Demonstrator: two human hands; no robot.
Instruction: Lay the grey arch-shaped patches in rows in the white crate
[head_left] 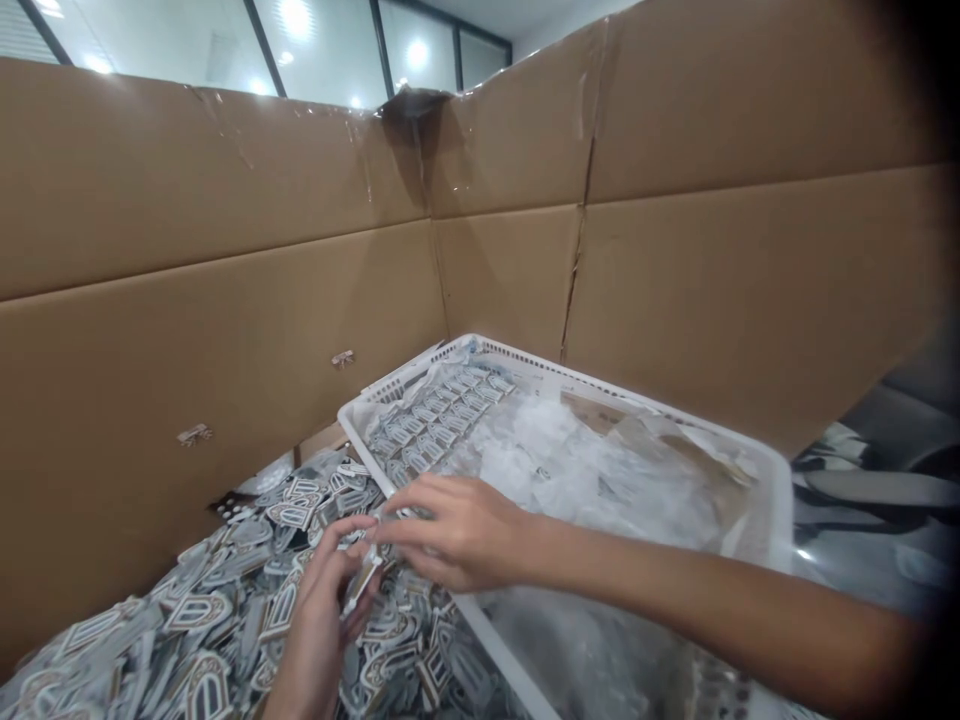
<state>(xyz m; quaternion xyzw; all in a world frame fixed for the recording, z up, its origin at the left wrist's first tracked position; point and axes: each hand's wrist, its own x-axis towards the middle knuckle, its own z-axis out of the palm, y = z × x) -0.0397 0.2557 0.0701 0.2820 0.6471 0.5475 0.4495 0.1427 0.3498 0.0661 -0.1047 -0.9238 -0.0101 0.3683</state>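
Observation:
My left hand (326, 585) is closed around a small flat white-and-grey piece with a brown edge (361, 583), held tilted above the heap. My right hand (461, 530) reaches in from the right, its fingers bent and pinched together at the left fingertips. A greyish edge shows between the right fingers, but what they hold is mostly hidden. Below both hands spreads a heap of loose arched, window-shaped pieces (206, 610). Beside them stands a white plastic basket (637, 395), where similar arched pieces (442, 415) lie in neat rows at the far left end.
Crumpled clear plastic film (585, 470) covers much of the basket. Tall cardboard walls (225, 350) meet in a corner behind it. Scraps of tape (343, 358) stick to the left wall. Dark and grey items (877, 500), partly out of view, lie at the right.

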